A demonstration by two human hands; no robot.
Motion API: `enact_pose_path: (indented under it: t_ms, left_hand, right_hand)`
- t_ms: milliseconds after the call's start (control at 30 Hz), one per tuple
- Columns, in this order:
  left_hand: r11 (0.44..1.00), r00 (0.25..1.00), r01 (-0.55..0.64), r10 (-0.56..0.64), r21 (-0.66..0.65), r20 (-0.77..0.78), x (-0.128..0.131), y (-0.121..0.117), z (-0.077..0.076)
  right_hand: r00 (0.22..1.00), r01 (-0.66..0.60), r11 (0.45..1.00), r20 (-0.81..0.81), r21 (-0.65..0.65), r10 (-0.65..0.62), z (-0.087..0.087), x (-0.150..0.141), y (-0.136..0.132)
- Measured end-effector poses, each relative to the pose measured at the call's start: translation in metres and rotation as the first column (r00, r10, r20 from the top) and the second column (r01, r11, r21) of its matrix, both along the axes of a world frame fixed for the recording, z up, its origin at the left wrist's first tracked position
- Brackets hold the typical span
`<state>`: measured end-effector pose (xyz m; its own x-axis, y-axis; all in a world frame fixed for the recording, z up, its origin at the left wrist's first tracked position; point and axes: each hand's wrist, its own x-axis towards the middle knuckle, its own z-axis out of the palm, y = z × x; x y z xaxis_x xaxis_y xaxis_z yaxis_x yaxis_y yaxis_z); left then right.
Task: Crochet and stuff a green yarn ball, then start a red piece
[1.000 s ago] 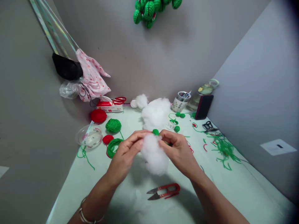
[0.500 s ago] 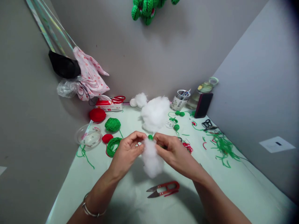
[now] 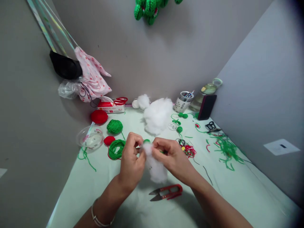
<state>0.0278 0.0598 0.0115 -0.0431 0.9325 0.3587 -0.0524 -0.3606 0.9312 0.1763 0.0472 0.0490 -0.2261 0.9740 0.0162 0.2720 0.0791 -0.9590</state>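
Note:
Between my hands is a white tuft of fiber stuffing (image 3: 157, 169), its lower part hanging loose over the table. A small green crocheted piece (image 3: 146, 141) shows just behind the tuft's top, mostly hidden. My left hand (image 3: 133, 158) pinches the tuft's upper left edge with thumb and fingers. On the other side, my right hand (image 3: 169, 155) is closed in a pinch at the upper right of the tuft; a bit of green shows by its fingers. Red-handled thread snips (image 3: 166, 192) lie on the table just below the hands.
A larger heap of stuffing (image 3: 158, 115) sits at the back. Green yarn (image 3: 114, 126), red yarn (image 3: 99, 117) and a clear bowl (image 3: 90, 138) are on the left. On the right are a pen tin (image 3: 182, 103), a phone (image 3: 207, 107) and green yarn scraps (image 3: 229, 148).
Both hands have shifted slightly left with the stuffing. My left hand has turned more upright, and the green piece is now more covered by the tuft.

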Motion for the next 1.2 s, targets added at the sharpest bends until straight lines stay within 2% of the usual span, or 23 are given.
enact_pose_path:
  t_ms: [100, 200, 267, 367, 567, 700, 833, 933, 1000, 1067, 1133, 1200]
  left_hand:
    - [0.979, 0.983, 0.185, -0.183, -0.087, 0.024, -0.006, -0.003, 0.008]
    - [0.896, 0.920, 0.391, -0.384, -0.212, 0.074, -0.016, -0.004, 0.015]
    - [0.862, 0.896, 0.444, -0.428, -0.244, 0.118, -0.020, -0.003, 0.016]
    - [0.873, 0.901, 0.433, -0.407, -0.225, 0.152, -0.021, 0.002, 0.012]
    - [0.856, 0.885, 0.451, -0.393, -0.252, 0.248, -0.015, 0.007, 0.004]
    - [0.904, 0.926, 0.352, -0.297, -0.243, 0.235, -0.013, 0.006, 0.001]
    - [0.938, 0.962, 0.245, -0.204, -0.246, 0.182, -0.011, 0.007, -0.006]
    - [0.929, 0.974, 0.201, -0.155, -0.310, 0.167, -0.009, 0.008, -0.009]
    - [0.925, 0.974, 0.200, -0.151, -0.323, 0.170, -0.008, 0.009, -0.010]
    - [0.935, 0.975, 0.190, -0.145, -0.301, 0.166, -0.008, 0.009, -0.009]
    - [0.949, 0.981, 0.167, -0.131, -0.268, 0.147, -0.007, 0.008, -0.008]
    - [0.961, 0.985, 0.139, -0.110, -0.238, 0.134, -0.007, 0.007, -0.007]
  right_hand:
    - [0.999, 0.045, 0.999, -0.006, 0.018, -0.045, 0.003, 0.002, 0.000]
    - [0.996, 0.092, 0.996, 0.006, 0.012, -0.092, 0.005, 0.005, -0.002]
    - [0.993, 0.107, 0.993, 0.045, 0.039, -0.109, 0.005, 0.005, -0.003]
    - [0.992, 0.072, 0.994, 0.102, 0.081, -0.080, 0.006, 0.008, -0.004]
    - [0.988, -0.110, 0.994, 0.111, 0.008, 0.108, 0.011, 0.017, -0.003]
    - [0.988, -0.145, 0.989, 0.057, -0.012, 0.145, 0.010, 0.010, -0.007]
    - [0.955, -0.165, 0.973, 0.274, 0.160, 0.117, 0.007, 0.003, -0.014]
    - [0.929, -0.143, 0.933, 0.370, 0.330, 0.012, 0.008, 0.008, -0.014]
    - [0.948, -0.106, 0.896, 0.315, 0.431, -0.039, 0.010, 0.014, -0.012]
    - [0.987, -0.109, 0.892, 0.155, 0.438, 0.045, 0.011, 0.018, -0.010]
    - [0.974, -0.156, 0.929, -0.103, 0.337, 0.201, 0.011, 0.018, -0.008]
    - [0.923, -0.166, 0.968, -0.315, 0.189, 0.219, 0.009, 0.016, -0.007]
